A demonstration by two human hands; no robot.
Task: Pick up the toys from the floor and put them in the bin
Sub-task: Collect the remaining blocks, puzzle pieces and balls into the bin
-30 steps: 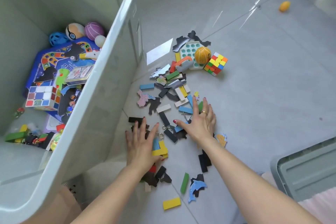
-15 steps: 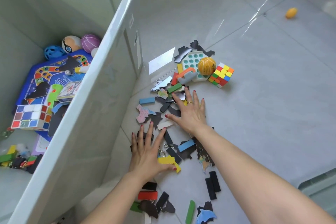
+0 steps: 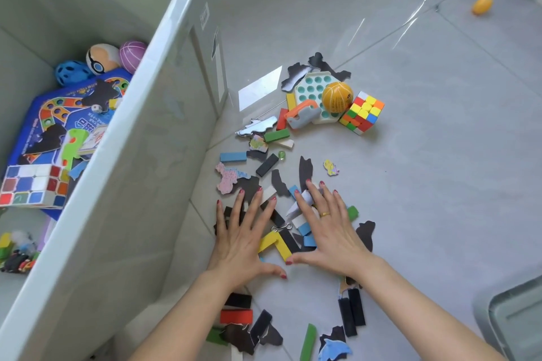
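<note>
Several coloured blocks and dark puzzle pieces lie scattered on the grey floor beside the pale green bin [image 3: 140, 138]. My left hand [image 3: 243, 240] lies flat with spread fingers on dark pieces next to the bin wall. My right hand [image 3: 331, 228] lies flat on blue, white and green blocks just to its right. Yellow blocks [image 3: 274, 243] sit between the two hands. Farther off are a colour cube [image 3: 362, 113], an orange ball [image 3: 337, 97] on a hexagonal pop toy [image 3: 311, 89], and a green block [image 3: 277, 135].
Inside the bin lie a blue game board [image 3: 52, 126], a large cube [image 3: 32, 184] and three balls [image 3: 102, 58]. A small orange toy [image 3: 482, 5] sits far right on the floor. A grey lid [image 3: 519, 319] is at the lower right. More blocks lie near my wrists [image 3: 236, 316].
My right hand has pulled back toward me, dragging blocks with it, and now lies close beside my left hand. The left hand has stayed near the bin wall.
</note>
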